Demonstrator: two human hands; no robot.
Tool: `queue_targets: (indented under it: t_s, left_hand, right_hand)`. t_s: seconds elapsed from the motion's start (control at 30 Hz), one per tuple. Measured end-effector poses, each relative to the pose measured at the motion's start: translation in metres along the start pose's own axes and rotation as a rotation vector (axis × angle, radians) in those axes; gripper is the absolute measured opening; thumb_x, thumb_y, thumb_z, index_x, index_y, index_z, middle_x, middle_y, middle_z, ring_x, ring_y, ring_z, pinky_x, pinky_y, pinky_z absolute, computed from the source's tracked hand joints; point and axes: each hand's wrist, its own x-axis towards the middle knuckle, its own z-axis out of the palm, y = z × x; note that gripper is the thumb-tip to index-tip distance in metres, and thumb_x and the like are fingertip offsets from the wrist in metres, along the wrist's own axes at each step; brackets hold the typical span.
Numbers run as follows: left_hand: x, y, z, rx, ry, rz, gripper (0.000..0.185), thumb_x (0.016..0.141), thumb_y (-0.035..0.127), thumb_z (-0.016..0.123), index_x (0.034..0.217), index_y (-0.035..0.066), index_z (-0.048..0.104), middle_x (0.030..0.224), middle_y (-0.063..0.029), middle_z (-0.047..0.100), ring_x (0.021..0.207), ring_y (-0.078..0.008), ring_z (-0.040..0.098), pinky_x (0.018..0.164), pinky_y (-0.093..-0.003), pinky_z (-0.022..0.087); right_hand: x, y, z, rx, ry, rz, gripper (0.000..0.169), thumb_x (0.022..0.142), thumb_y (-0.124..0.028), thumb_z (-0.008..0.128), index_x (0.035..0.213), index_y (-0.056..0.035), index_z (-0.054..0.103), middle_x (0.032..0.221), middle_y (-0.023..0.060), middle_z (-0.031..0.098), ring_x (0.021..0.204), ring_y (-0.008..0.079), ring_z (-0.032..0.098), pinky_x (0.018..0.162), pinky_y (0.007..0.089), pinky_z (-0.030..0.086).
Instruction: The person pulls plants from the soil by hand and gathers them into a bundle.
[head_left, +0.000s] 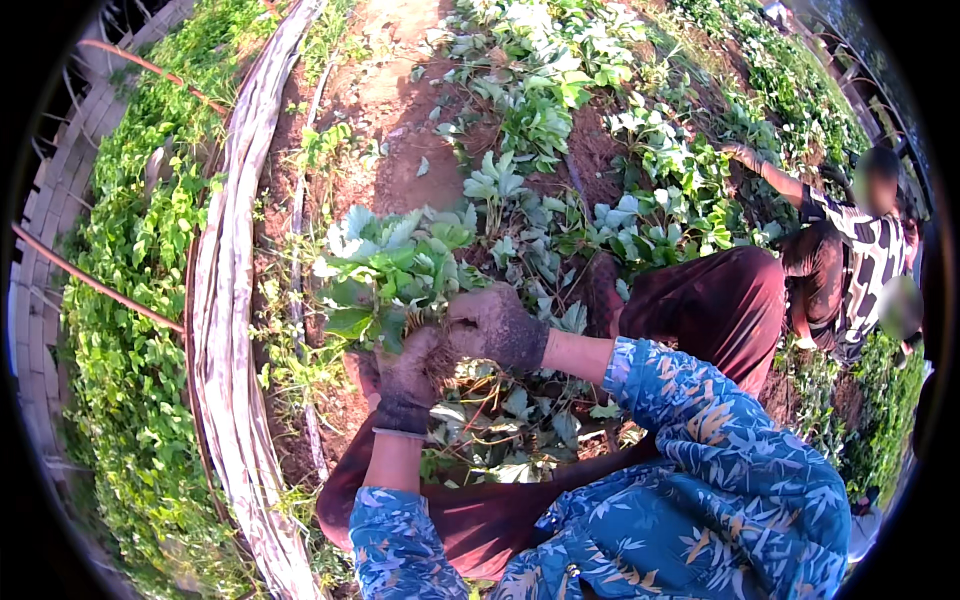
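In front of my knees is a bunch of leafy green plants (394, 262), which look like strawberry seedlings. My left hand (409, 379), in a soil-stained work glove, grips their stems from below. Beside it my right hand (495, 326), gloved and dirty as well, is closed at the base of the bunch, its knuckles uppermost. Fine brown roots (441, 358) show between the two hands. The fingertips of the right hand are hidden. Under my hands, loose leaves and stems (517, 420) lie on the ground between my legs.
Long gathered plastic sheeting (232, 225) runs along the left, with a thin hose (298, 247) beside it. More leafy plants (540, 124) cover the reddish soil (412, 142) ahead. A co-worker (870, 255) crouches at the right, one arm reaching into the plants. Rusty hoops (97, 277) stand at left.
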Motion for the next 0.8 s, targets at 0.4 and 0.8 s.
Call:
queue_targets:
  t_s: [0.4,0.8]
  left_hand:
    - [-0.057,-0.024,0.053,-0.023,0.009,0.051,0.020,0.083,0.008,0.058,0.096,-0.006,0.064,0.094,-0.0151,0.068,0.076,-0.0252,0.066,0.073,-0.0390,0.057]
    - [-0.099,-0.032,0.060,-0.359,-0.232,-0.191,0.042,0.090,0.018,0.053,0.124,-0.006,0.053,0.117,-0.0193,0.063,0.105,-0.0335,0.063,0.090,-0.0461,0.055]
  right_hand:
    - [-0.045,-0.016,-0.050,0.064,0.012,0.031,0.018,0.069,-0.020,0.068,0.069,-0.0038,0.062,0.067,0.0147,0.061,0.065,0.0357,0.062,0.059,0.0428,0.047]
    - [-0.071,-0.023,-0.091,0.355,-0.174,-0.211,0.011,0.073,-0.002,0.069,0.075,-0.0036,0.058,0.115,0.0155,0.065,0.110,0.0293,0.062,0.096,0.0396,0.046]
